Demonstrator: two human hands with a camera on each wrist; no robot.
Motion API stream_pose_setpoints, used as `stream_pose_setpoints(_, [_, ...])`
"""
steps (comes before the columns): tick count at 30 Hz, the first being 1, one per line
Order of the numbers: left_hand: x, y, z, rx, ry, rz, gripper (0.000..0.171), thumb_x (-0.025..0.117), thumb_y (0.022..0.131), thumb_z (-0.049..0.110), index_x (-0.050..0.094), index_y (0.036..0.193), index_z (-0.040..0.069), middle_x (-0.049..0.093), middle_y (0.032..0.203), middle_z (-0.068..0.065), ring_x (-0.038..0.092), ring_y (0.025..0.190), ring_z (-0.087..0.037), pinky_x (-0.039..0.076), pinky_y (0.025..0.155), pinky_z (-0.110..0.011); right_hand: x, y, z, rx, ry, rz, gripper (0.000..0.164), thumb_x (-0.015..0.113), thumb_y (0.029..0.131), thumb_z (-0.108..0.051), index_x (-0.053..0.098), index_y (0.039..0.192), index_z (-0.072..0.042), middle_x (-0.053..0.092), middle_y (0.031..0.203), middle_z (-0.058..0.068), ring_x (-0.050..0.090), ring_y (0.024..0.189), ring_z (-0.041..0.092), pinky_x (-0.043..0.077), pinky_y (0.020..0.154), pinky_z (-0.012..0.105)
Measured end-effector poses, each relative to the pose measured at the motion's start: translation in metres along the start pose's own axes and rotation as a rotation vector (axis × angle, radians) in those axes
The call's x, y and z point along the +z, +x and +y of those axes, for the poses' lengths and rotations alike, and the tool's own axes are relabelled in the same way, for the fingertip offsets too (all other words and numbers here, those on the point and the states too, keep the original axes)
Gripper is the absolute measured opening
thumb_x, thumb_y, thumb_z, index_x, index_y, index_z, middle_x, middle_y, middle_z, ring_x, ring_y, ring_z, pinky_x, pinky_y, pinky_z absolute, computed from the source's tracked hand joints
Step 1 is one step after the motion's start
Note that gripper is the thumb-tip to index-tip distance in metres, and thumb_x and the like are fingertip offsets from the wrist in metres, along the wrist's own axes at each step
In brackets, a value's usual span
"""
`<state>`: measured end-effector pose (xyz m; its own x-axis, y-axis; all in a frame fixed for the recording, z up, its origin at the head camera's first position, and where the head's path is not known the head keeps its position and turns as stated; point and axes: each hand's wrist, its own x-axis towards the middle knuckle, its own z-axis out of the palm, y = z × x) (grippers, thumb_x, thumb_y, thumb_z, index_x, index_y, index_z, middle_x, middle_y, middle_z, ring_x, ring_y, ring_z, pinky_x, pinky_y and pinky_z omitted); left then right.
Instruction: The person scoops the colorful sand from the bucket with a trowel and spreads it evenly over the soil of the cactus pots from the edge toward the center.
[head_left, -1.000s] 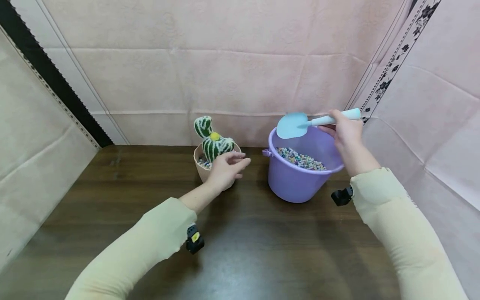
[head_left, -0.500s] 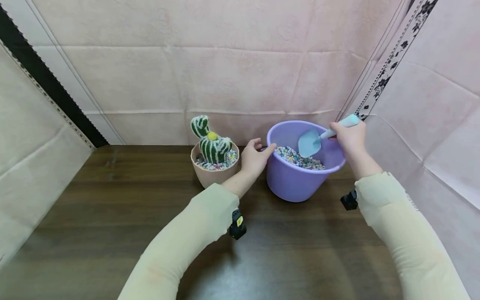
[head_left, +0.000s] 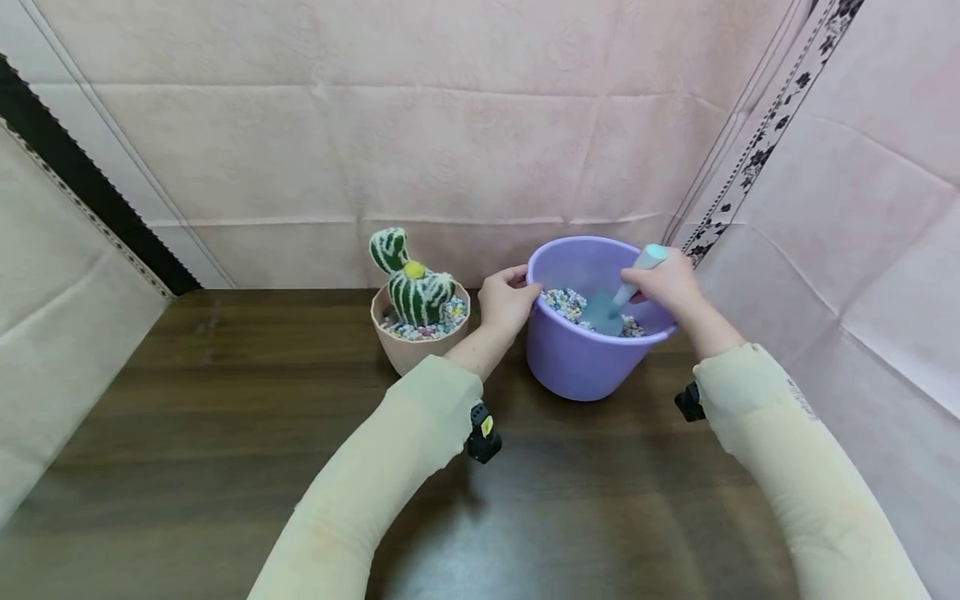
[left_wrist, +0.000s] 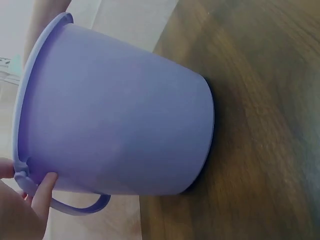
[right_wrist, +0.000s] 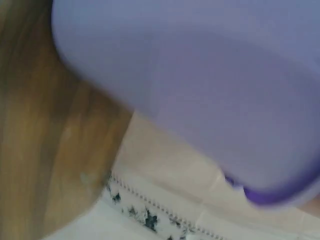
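A purple bucket of small multicoloured pebbles stands on the wooden table. My left hand grips its rim at the left; in the left wrist view the fingers of that hand straddle the rim by the handle joint. With my right hand I hold a light blue trowel by its handle, blade down and partly sunk in the pebbles. The right wrist view shows the blurred bucket wall, without the right hand's grip.
Left of the bucket, close by my left wrist, a pale pot holds a green-and-white striped knitted cactus amid pebbles. Pinkish cloth covers the wall behind and at the sides of the table.
My left hand has moved right, from in front of the pot to the bucket's rim. The trowel has come down from above the bucket into the pebbles, its handle now steeper.
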<state>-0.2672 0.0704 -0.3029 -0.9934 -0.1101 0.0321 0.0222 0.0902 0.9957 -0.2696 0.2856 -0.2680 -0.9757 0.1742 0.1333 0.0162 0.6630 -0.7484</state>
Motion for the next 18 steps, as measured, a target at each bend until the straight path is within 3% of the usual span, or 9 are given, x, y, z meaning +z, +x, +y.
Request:
stream_pose_setpoints(4, [0.0033,-0.0014,-0.0001,-0.006,0.005,0.007,0.036,0.068,0.079,0.005,0.067,0.115,0.004,0.071,0.102,-0.012,0.068,0.085,-0.017,0.057,0.063,-0.022,0.0025,-0.0031,-0.0054,0.064,0.038,-0.061,0.019,0.061,0.08,-0.016,0.05,0.085,-0.002,0.059,0.061,-0.005,0.062,0.046,0.008,0.055,0.052,0.021])
stream_pose_setpoints(9, [0.004,-0.0002,-0.0022,-0.016,-0.014,-0.006,0.037,0.068,0.08,0.005,0.066,0.117,0.004,0.071,0.104,-0.012,0.068,0.077,-0.016,0.057,0.058,-0.022,0.0043,-0.0031,-0.0041,0.178,0.221,-0.078,0.014,0.057,0.082,-0.009,0.047,0.088,-0.002,0.058,0.058,-0.003,0.062,0.045,0.01,0.057,0.053,0.024])
stream_pose_setpoints(12, [0.0029,0.0009,-0.003,-0.017,-0.037,-0.008,0.038,0.068,0.08,0.005,0.065,0.118,0.005,0.07,0.107,-0.013,0.068,0.08,-0.017,0.057,0.06,-0.022,0.0073,-0.0014,-0.0044,0.198,0.307,-0.076,0.014,0.057,0.081,-0.007,0.046,0.089,-0.003,0.059,0.057,-0.002,0.063,0.045,0.011,0.057,0.053,0.025])
stream_pose_setpoints(18, [0.0005,0.0003,-0.003,-0.019,-0.062,-0.033,0.039,0.067,0.082,0.006,0.063,0.121,0.004,0.068,0.111,-0.015,0.069,0.089,-0.021,0.058,0.064,-0.024,0.0104,0.0006,-0.0057,0.224,0.367,-0.04,0.015,0.057,0.081,-0.006,0.044,0.089,-0.003,0.058,0.056,-0.001,0.063,0.044,0.01,0.057,0.052,0.025])
